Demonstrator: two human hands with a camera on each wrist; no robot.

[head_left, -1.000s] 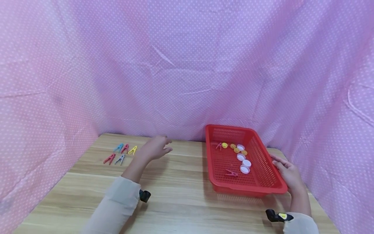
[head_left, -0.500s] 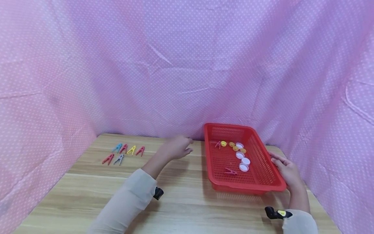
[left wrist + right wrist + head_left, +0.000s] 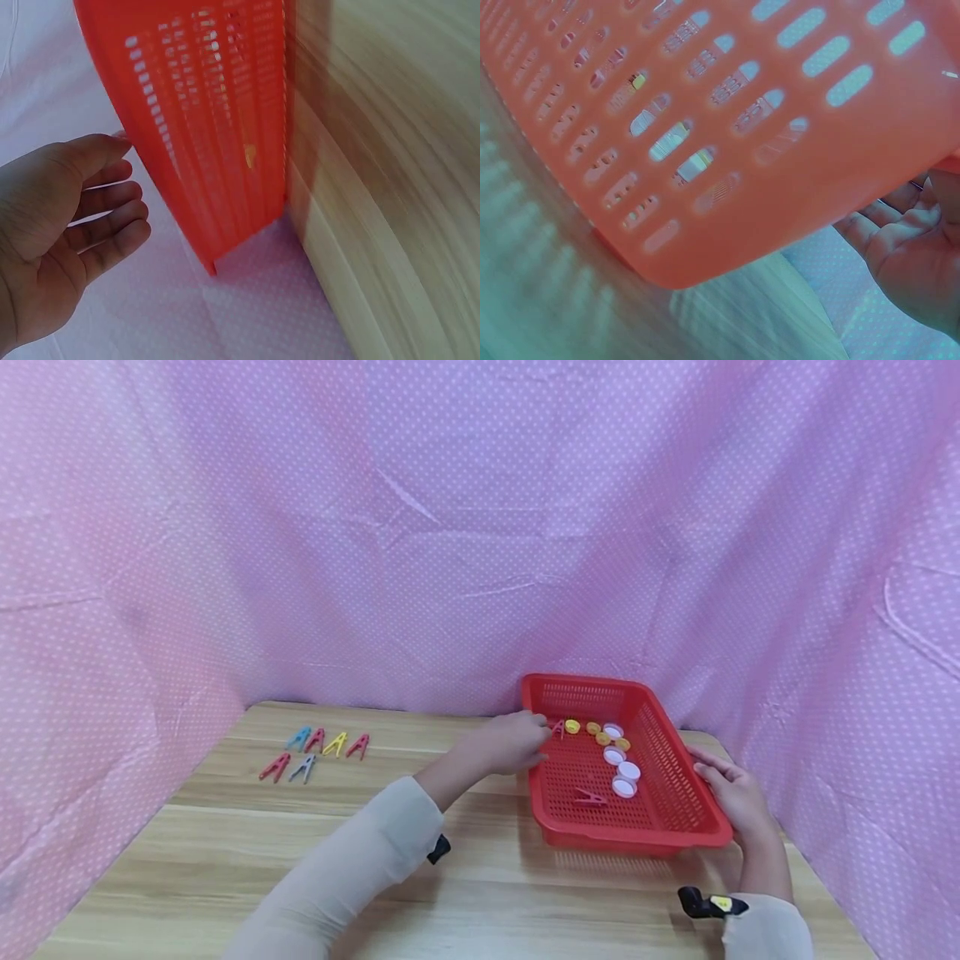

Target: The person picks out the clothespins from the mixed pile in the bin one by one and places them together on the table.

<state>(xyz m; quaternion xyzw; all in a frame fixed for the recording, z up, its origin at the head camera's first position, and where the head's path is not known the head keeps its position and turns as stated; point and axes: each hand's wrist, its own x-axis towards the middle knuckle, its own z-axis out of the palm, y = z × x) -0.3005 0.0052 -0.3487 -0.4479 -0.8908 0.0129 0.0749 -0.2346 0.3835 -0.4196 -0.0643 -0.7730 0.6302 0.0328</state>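
The basket (image 3: 630, 838) is gripped by the right hand (image 3: 738, 797); a clip (image 3: 558, 727) inside, seemingly sought by the loose-fingered left hand (image 3: 510, 744), needs pinching.

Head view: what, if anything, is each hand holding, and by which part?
The right hand holds the red basket by its right rim. The left hand, at the left rim, shows nothing in its grasp; contact there can't be told.

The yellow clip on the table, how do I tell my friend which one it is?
On the wooden table, look left of the red basket. In the clip row nearer the pink curtain, count rightward from the blue clip: the yellow clip is third. Red clips lie on both sides, but it alone there is yellow.
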